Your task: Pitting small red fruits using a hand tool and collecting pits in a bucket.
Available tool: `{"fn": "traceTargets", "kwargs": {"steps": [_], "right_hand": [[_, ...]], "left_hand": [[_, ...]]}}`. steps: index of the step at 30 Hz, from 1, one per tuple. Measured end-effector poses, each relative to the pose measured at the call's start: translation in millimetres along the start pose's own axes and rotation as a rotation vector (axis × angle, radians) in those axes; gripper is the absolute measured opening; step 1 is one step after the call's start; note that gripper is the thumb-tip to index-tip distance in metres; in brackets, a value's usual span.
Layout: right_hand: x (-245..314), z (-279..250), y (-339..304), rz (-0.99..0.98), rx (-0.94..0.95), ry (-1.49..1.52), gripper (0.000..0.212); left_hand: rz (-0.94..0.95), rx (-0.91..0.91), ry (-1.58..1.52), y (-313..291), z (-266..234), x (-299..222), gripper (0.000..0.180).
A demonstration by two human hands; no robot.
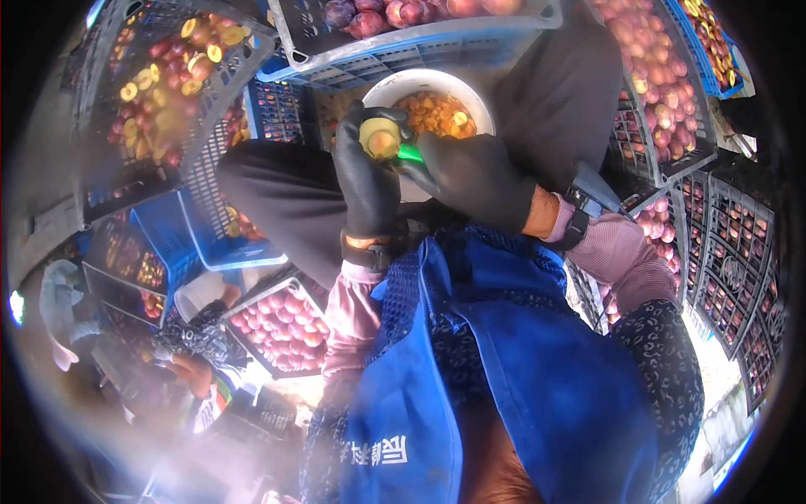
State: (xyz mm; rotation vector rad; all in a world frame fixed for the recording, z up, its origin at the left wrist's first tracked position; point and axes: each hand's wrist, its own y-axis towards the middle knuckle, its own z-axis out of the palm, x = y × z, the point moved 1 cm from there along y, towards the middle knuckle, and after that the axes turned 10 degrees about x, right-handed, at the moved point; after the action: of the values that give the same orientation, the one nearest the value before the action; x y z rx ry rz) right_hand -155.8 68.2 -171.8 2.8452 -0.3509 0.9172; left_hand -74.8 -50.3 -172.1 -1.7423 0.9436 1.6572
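My left hand (367, 181), in a black glove, is closed around a halved plum (380, 139), its yellow cut face with the brownish pit area turned up. My right hand (477, 174), gloved in black too, grips a small tool with a green part (410, 153). That green part meets the plum's edge; the rest of the tool is hidden in my fingers, so its kind cannot be made out. Just beyond both hands stands a white bucket (484, 107) between my knees, holding many orange-brown plum pits (437, 113).
Ahead is a grey crate (403, 38) of whole plums on a blue crate. At left, a dark crate (180, 164) holds halved plums. Crates of plums (659, 92) line the right side. Another person (197, 370) is at lower left, near a plum crate (281, 328).
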Motion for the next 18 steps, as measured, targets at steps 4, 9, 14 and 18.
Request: {"fn": "traceTargets", "kwargs": {"steps": [4, 9, 14, 18], "right_hand": [[1, -5, 2, 0.019, 0.033, 0.124, 0.033], [-6, 6, -3, 0.028, -0.006, 0.336, 0.032], [-10, -9, -2, -0.024, 0.019, 0.125, 0.029], [-7, -14, -3, -0.048, -0.089, 0.056, 0.027]], "left_hand": [[-0.135, -0.013, -0.206, 5, 3, -8, 0.037], [-0.089, -0.097, 0.072, 5, 9, -9, 0.041], [-0.176, 0.081, -0.036, 3, -5, 3, 0.036], [0.058, -0.011, 0.399, -5, -4, 16, 0.052]]}}
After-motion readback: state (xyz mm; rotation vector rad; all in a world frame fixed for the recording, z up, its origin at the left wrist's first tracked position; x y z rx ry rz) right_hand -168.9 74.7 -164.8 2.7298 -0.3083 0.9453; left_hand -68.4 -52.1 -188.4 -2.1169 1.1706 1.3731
